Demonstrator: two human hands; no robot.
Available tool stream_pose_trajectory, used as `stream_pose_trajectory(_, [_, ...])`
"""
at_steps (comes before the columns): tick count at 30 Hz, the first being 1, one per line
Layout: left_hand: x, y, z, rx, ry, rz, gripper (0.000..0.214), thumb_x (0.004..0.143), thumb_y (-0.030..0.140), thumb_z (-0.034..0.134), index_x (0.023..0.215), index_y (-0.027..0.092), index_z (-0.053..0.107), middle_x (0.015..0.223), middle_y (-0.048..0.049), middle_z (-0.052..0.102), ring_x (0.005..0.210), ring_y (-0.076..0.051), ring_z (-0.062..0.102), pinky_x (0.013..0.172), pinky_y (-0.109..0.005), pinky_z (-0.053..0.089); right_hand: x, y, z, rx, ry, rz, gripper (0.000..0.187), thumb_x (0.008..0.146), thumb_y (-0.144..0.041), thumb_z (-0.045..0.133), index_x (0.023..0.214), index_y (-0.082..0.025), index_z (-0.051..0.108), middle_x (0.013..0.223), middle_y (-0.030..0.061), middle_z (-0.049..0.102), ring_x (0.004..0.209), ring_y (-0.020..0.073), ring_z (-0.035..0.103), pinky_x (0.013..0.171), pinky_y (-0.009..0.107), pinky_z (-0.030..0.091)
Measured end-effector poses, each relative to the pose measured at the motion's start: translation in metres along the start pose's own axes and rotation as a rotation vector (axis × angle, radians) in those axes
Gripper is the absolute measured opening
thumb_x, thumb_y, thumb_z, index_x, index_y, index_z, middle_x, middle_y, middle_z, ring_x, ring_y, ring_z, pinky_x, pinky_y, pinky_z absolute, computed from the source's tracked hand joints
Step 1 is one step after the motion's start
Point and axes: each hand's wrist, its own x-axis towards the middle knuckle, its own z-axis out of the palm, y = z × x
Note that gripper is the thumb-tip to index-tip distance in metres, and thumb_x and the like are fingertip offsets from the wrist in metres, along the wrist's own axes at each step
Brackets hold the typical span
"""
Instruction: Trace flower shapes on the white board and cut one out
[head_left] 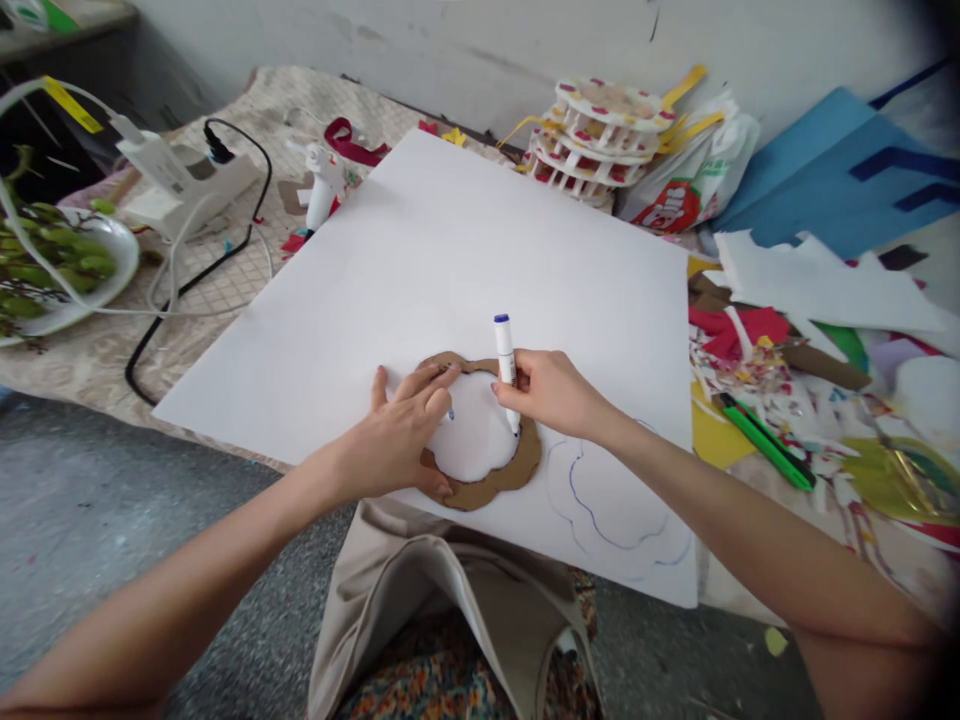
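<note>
A large white sheet (pixel 450 260) lies on the low table. On its near edge sits a brown cardboard stencil (pixel 517 470) with a scalloped cut-out. My left hand (pixel 401 435) presses flat on the stencil's left side, fingers spread. My right hand (pixel 551 390) grips a white marker (pixel 505 345) with a blue cap end, its tip down inside the cut-out at the right rim. To the right of the stencil a blue scalloped outline (pixel 607 500) is drawn on the sheet.
A green utility knife (pixel 765 440) and paper scraps litter the right side. Stacked paper crafts (pixel 607 135) and blue card (pixel 832 170) stand at the back. A glue gun (pixel 321 180), power strip (pixel 187 180), black cable and a plate of green fruit (pixel 60 270) lie left.
</note>
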Motion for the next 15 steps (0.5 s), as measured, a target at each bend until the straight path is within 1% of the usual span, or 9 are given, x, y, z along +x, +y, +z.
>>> stream_pose_trajectory(5, [0.000,-0.004,0.004,-0.014,0.012,0.015,0.053,0.067,0.045,0.076,0.102,0.020,0.046,0.159,-0.0153,0.016,0.146,-0.040,0.006,0.105,-0.080,0.002,-0.001,0.005,0.002,-0.048,0.001,0.003,0.017,0.077,-0.029,0.054,0.064,-0.020,0.047,0.057,-0.0031,0.051,0.052,0.0106,0.044,0.052,0.025,0.031])
stream_pose_trajectory(9, [-0.001,-0.004,0.003,-0.008,0.015,0.016,0.051,0.067,0.044,0.076,0.100,0.020,0.046,0.159,-0.0150,0.016,0.146,-0.040,0.009,0.105,-0.079,0.005,0.003,0.006,0.000,-0.066,-0.019,-0.019,0.016,0.078,-0.030,0.053,0.066,-0.020,0.047,0.057,-0.0026,0.052,0.052,0.0112,0.045,0.052,0.025,0.030])
stream_pose_trajectory(15, [-0.001,-0.002,0.001,-0.032,0.024,0.023,0.049,0.068,0.044,0.076,0.097,0.020,0.046,0.159,-0.0151,0.017,0.146,-0.039,0.009,0.106,-0.078,0.002,0.012,0.004,-0.001,-0.057,-0.057,-0.080,0.016,0.077,-0.028,0.052,0.066,-0.021,0.044,0.059,-0.0027,0.051,0.053,0.0109,0.044,0.053,0.025,0.030])
